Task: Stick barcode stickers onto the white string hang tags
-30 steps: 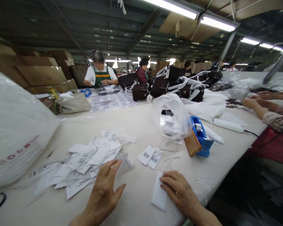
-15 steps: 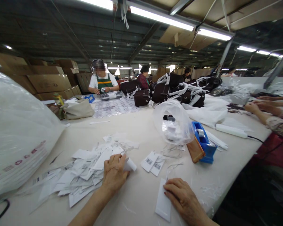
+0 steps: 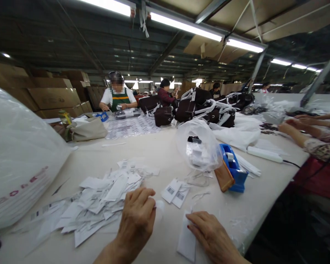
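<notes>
My left hand [image 3: 139,216] is closed, its fingertips pinching a white paper tag [image 3: 160,208] that is blurred. It is just to the right of a loose heap of white tags [image 3: 99,201], some printed with barcodes. My right hand [image 3: 213,234] has thumb and fingers closed on the edge of another white tag [image 3: 186,242] lying on the table, with a thin loop of string at its top end. Between and beyond the hands lie two barcode tags [image 3: 172,190], partly overlapping.
A blue tape dispenser [image 3: 236,176] stands on the right beside a clear bag [image 3: 199,146] of tags. A big plastic bag [image 3: 22,161] bulges at left. Dark brown bags [image 3: 187,110] are piled farther back. A co-worker [image 3: 118,95] stands across the table; other hands [image 3: 294,128] work at right.
My left hand has come toward me and right, off the heap's edge, with the white tag in its fingers. My right hand stays on its tag. The view has shifted slightly.
</notes>
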Demonstrator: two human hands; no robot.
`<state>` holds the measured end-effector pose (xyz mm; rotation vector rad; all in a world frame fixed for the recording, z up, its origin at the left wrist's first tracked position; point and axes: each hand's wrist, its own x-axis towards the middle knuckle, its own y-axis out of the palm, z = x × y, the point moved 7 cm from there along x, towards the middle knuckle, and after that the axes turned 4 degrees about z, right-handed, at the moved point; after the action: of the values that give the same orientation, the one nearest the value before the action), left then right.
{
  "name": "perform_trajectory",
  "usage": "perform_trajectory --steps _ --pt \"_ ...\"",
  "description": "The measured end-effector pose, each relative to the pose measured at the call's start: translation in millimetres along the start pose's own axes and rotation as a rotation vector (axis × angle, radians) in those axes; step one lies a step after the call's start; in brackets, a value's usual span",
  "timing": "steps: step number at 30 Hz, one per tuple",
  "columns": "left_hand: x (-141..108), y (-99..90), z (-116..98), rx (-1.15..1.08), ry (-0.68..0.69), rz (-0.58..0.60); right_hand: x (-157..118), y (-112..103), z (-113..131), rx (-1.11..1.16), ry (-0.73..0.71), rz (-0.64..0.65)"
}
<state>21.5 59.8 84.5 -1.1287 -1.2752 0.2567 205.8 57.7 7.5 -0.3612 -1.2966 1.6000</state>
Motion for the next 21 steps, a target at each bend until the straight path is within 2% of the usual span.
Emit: perform_trajectory --steps 4,8,10,11,13,15,17,18,19,21 --pt "-14 -11.3 -30 0.013 0.112 -0.055 0 -29 42 0.040 -0.161 -0.276" --pt "-30 -9.0 -53 0.050 0.227 -0.106 3 -39 74 0.062 -0.298 -0.410" --pt "-35 -5.9 -57 0.014 0.222 -0.110 3 -42 81 0.030 -0.337 -0.476" --pt "-36 -3.5 -54 -0.053 0.180 -0.092 2 -44 82 0.017 -0.349 -0.504" --pt "-36 8.0 -40 -0.336 -0.024 0.030 -1 -48 80 0.018 -0.361 -0.528" --pt "-40 33.4 -26 -0.790 -0.310 0.281 -4 -54 76 0.060 -0.358 -0.541" --pt "-51 56.6 -29 -1.252 -0.547 0.538 -8 -59 70 0.111 -0.329 -0.552" --pt "-55 62.7 -35 -1.460 -0.626 0.614 -10 -61 67 0.128 -0.310 -0.555" --pt "-59 66.2 -39 -1.636 -0.690 0.649 -12 -61 64 0.141 -0.291 -0.555" --pt "-67 71.1 -44 -1.872 -0.818 0.634 -16 -61 57 0.167 -0.255 -0.552"
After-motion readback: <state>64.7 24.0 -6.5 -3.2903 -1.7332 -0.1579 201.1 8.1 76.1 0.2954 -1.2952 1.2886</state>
